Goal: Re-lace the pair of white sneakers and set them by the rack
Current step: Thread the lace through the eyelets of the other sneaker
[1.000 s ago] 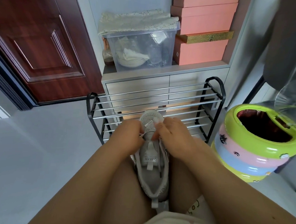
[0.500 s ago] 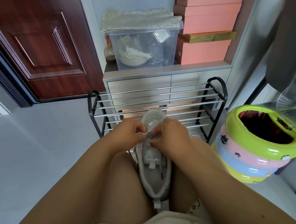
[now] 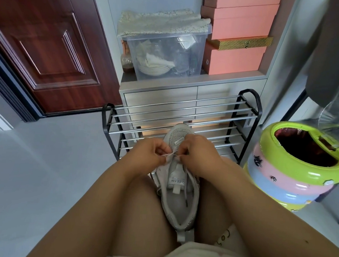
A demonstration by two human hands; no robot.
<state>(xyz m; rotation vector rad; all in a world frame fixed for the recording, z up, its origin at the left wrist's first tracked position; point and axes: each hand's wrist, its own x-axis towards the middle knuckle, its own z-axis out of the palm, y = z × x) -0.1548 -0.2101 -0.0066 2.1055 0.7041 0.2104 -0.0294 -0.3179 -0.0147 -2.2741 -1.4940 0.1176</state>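
One white sneaker (image 3: 176,206) lies between my thighs, toe pointing away toward the rack, tongue pulled up. My left hand (image 3: 150,154) pinches a white lace (image 3: 171,154) at the left side of the shoe's lower eyelets. My right hand (image 3: 200,153) pinches the same lace from the right, just above the tongue. A loose lace end (image 3: 185,195) hangs into the shoe's opening. The black metal shoe rack (image 3: 185,117) with chrome bars stands right beyond the toe. The second sneaker is out of sight.
A striped green, pink and blue bin (image 3: 299,166) stands at the right of the rack. Behind the rack is a grey cabinet (image 3: 159,92) holding a clear storage box (image 3: 167,54) and orange boxes (image 3: 234,58). A brown door (image 3: 46,47) is at the left, grey floor below it.
My hands have slid slightly back from the toe and drawn a short stretch of lace taut between them. The toe's mesh is more exposed now.
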